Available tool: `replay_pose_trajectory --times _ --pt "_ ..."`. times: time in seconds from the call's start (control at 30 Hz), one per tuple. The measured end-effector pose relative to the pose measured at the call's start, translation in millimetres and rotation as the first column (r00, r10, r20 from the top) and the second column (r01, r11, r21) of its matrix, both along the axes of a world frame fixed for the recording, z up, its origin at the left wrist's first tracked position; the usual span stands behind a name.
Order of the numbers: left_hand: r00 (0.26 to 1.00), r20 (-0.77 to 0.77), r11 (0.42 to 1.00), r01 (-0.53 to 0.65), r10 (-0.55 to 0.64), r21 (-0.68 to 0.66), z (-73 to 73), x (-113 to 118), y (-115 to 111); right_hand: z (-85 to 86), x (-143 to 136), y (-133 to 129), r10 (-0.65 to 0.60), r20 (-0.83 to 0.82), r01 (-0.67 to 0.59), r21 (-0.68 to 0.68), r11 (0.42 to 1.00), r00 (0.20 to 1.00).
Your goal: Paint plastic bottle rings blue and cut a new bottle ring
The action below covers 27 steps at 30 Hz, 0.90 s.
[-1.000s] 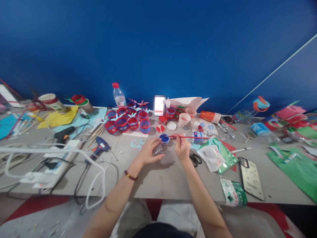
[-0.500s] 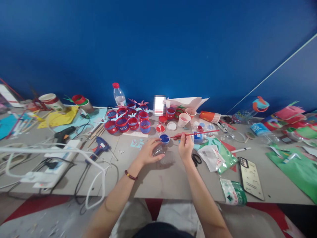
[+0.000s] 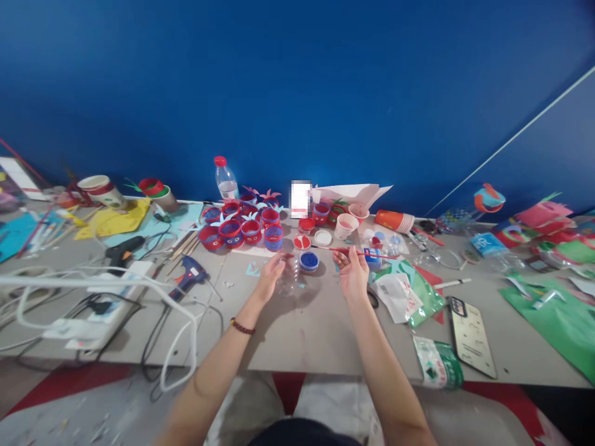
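My left hand [image 3: 271, 275] grips a clear plastic cup piece [image 3: 289, 277], tilted just above the grey table. Close to its right stands a small open pot of blue paint [image 3: 308, 261]. A thin red paintbrush [image 3: 379, 254] is held in the fingers of my right hand [image 3: 352, 272], its tip pointing left above the blue pot. Behind the pot are a round container of red paint [image 3: 302, 241] and a white lid [image 3: 322, 237]. Several red and blue painted cups [image 3: 231, 233] with paper leaves stand to the left of these.
A glue gun [image 3: 190, 276] and a white power strip [image 3: 109, 303] with looping cables lie on the left. Scissors [image 3: 372, 298], a white packet [image 3: 397, 296] and a phone [image 3: 473, 336] are on the right. A capped bottle [image 3: 225, 179] stands by the blue wall.
My left hand and the clear piece have moved left, away from the blue pot, now fully visible. My right hand has shifted slightly, its fingers loosened and the brush lowered at its right end.
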<state>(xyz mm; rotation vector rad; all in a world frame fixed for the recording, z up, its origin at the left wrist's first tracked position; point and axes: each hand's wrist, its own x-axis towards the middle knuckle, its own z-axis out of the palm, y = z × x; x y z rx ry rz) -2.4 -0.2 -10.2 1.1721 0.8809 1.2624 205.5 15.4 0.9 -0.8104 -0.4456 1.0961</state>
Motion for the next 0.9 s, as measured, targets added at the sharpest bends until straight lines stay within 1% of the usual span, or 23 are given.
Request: replay_pose_trajectory --times 0.07,0.17,0.27,0.37,0.43,0.53,0.67,0.9 --pt "0.991 0.131 0.994 0.008 0.006 -0.106 0.6 0.3 2.0 3.5 -2.1 -1.5 0.030 -0.033 -0.030 -0.020 0.999 0.999" --pt "0.968 0.251 0.980 0.034 0.017 -0.198 2.0 0.7 3.8 12.1 -5.5 -5.8 0.087 -0.028 -0.087 -0.006 0.996 0.996" --pt "0.953 0.303 0.964 0.064 0.018 -0.259 2.3 1.7 4.3 22.6 -8.6 -12.4 0.126 0.047 -0.129 0.054 0.990 0.991" --pt "0.944 0.327 0.942 0.069 0.046 -0.330 1.8 2.6 4.2 29.3 -12.3 -19.0 0.114 0.150 -0.132 0.117 0.984 0.982" --pt "0.941 0.334 0.930 0.069 0.060 -0.360 2.2 2.7 4.0 30.0 -16.0 -22.5 0.097 0.202 -0.128 0.143 0.981 0.974" --pt "0.941 0.333 0.926 0.078 0.053 -0.369 4.5 2.4 3.1 27.0 -23.6 -26.0 0.091 0.240 -0.131 0.153 0.980 0.966" --pt "0.949 0.312 0.937 0.076 0.037 -0.341 7.6 3.0 1.6 20.5 -32.7 -27.4 0.083 0.267 -0.130 0.164 0.978 0.960" --pt "0.961 0.273 0.948 0.054 0.036 -0.315 9.9 5.2 0.3 13.2 -35.7 -27.1 0.057 0.310 -0.112 0.161 0.981 0.949"
